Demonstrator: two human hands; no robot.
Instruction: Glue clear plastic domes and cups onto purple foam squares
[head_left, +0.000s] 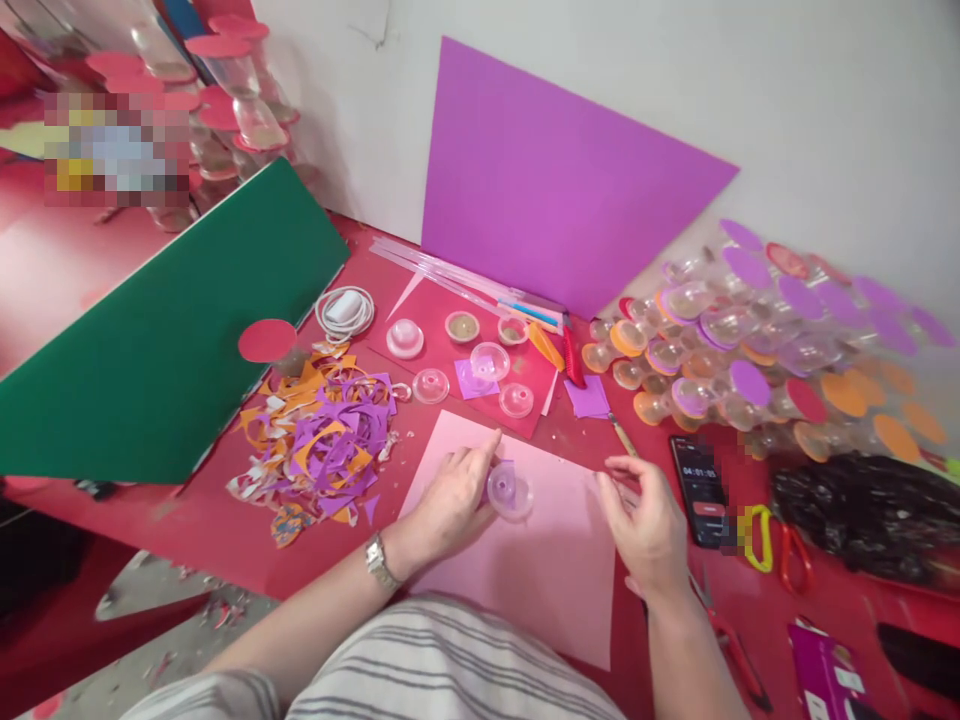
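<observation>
My left hand (pixel 457 490) is closed at the left edge of a clear plastic dome lid (pixel 513 492), with a bit of purple paper showing at it. Both are over a pink sheet (pixel 555 580). My right hand (pixel 646 515) is at the sheet's right side, thumb and fingers pinched together. What they hold, if anything, is too small to make out. Ahead of the hands, more clear domes (pixel 431 386) sit on a red board (pixel 442 300). Two cups (pixel 463 326) there contain a sand-coloured material. Purple paper squares (pixel 589 397) lie to their right.
Orange and purple paper scraps (pixel 337 430) pile up at left by a green board (pixel 187 330). Hourglass-shaped plastic pieces (pixel 727 325) stand at right. Near my right hand are a phone (pixel 699 490), yellow-handled scissors (pixel 759 540) and a black bag (pixel 862 515). A purple sheet (pixel 555 170) leans on the wall.
</observation>
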